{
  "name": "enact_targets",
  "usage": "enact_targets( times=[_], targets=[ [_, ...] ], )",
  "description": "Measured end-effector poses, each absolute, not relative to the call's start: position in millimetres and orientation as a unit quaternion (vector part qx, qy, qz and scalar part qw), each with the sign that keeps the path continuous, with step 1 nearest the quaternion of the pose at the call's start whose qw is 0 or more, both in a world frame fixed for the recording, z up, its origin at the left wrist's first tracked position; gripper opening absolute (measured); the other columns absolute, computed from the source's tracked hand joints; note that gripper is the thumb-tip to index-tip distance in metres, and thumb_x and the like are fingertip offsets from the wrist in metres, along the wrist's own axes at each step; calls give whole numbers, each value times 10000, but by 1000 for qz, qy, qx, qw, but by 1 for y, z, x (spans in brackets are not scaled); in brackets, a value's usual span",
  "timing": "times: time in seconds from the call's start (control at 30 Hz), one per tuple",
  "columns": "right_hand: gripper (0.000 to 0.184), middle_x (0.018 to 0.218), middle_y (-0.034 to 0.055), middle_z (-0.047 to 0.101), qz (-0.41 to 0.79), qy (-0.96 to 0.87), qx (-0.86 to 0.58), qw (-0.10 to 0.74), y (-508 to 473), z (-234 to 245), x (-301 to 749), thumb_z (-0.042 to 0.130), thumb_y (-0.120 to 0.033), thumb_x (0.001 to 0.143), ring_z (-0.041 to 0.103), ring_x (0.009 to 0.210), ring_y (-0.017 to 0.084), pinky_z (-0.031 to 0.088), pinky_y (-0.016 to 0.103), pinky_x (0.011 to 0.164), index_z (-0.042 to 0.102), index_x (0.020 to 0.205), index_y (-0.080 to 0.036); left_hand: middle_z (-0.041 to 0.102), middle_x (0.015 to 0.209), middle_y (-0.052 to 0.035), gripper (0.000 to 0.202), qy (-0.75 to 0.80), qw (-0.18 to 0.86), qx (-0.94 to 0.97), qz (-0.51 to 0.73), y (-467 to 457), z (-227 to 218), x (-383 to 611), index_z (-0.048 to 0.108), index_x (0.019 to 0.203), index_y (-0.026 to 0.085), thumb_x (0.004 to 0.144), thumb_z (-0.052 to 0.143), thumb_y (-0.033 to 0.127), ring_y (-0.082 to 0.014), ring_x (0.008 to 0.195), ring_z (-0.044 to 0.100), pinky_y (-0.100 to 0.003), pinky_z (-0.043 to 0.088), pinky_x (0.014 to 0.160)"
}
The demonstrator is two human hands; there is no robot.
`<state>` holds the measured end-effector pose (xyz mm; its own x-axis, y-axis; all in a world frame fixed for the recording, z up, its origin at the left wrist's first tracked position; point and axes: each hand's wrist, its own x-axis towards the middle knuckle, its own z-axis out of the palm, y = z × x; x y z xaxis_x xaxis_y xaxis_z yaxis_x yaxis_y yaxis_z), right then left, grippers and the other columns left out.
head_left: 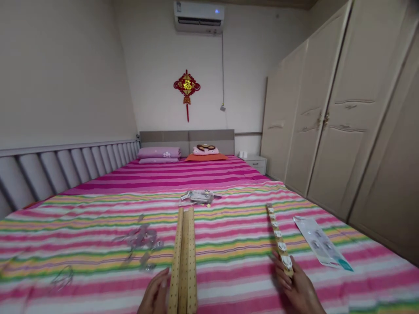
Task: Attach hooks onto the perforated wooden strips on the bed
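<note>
My right hand [296,283] grips the near end of a narrow wooden strip [274,224] that carries a row of several white pieces along its top. The strip tilts away from me toward the far side of the bed. At the lower middle lies a long wooden piece [183,261] with rows of small holes along both raised sides and a groove between. Beside its left edge is my left hand [155,292], fingers loosely extended, with the fingertips at or close to the wood; I see nothing inside the hand.
On the striped bedsheet [229,261], small clear plastic pieces [144,240] lie scattered at left, near a thin loop [63,277]. A plastic packet [199,197] lies farther off, and a blister pack [322,242] at right. Pillows [159,153] rest by the headboard; wardrobes [347,122] line the right.
</note>
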<state>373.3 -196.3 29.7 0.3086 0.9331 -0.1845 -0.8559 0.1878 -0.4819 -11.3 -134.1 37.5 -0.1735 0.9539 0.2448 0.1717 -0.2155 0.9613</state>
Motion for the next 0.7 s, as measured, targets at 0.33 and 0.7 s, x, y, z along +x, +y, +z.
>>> enact_targets(
  times=[0.33, 0.7],
  targets=[
    [234, 448, -113, 411, 729, -137, -238, 626, -169, 66, 229, 738, -293, 716, 268, 295, -1, 182, 120, 298, 607, 848, -152, 699, 913, -86, 502, 466, 559, 419, 542, -113, 62, 14, 677, 879, 172, 643, 651, 614, -211, 844, 649, -300, 526, 728],
    [575, 374, -61, 474, 711, -285, -374, 522, -106, 52, 131, 656, -717, 596, 305, 269, 46, 162, 165, 280, 621, 709, -154, 579, 1198, -144, 526, 567, 428, 473, 521, 23, 104, -6, 497, 1154, 164, 834, 390, 567, -223, 986, 607, -308, 492, 717]
  ],
)
